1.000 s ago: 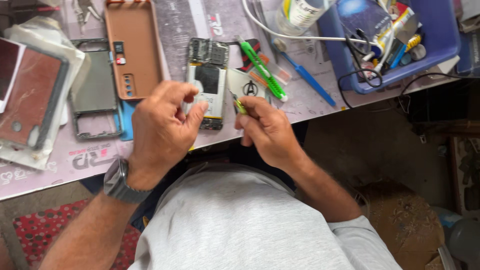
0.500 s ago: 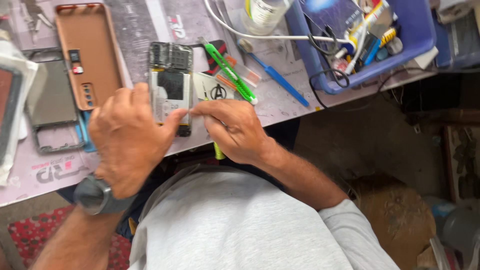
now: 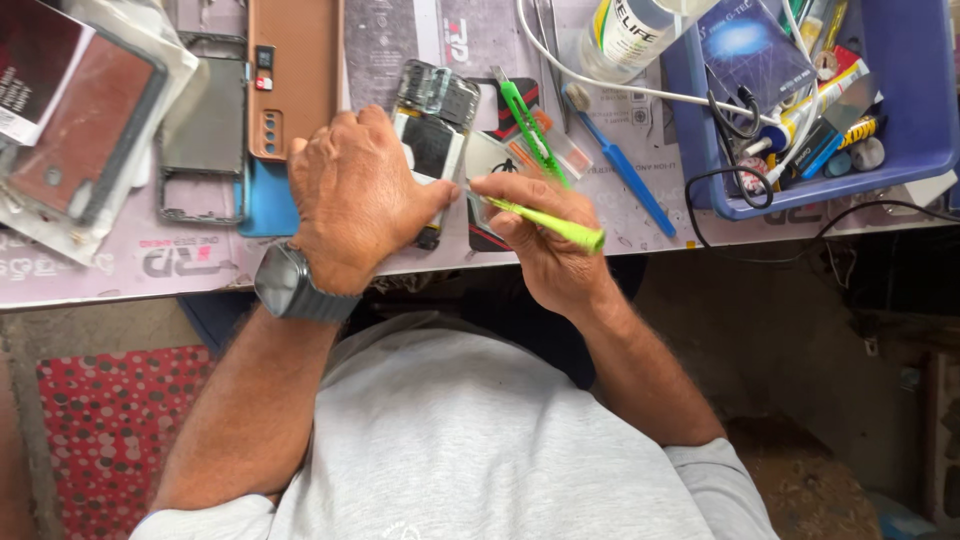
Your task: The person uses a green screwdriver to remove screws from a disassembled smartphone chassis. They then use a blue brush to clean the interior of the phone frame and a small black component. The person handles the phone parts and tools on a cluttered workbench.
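Now opened phone (image 3: 432, 130) under left hand (image 3: 352, 200).

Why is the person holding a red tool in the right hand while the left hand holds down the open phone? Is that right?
Not quite: the tool in the right hand is bright green, not red, as the head view shows. The rest is right: the left hand holds down the open phone on the table.

soft, even daylight fills the scene, bright across the pale printed work mat (image 3: 620, 225) and dimmer on the brown floor (image 3: 800, 330) under the table edge. shadows beneath the hands are faint. the clear plastic bag (image 3: 150, 40) shows mild glare. focus is sharp throughout, edges slightly stretched.
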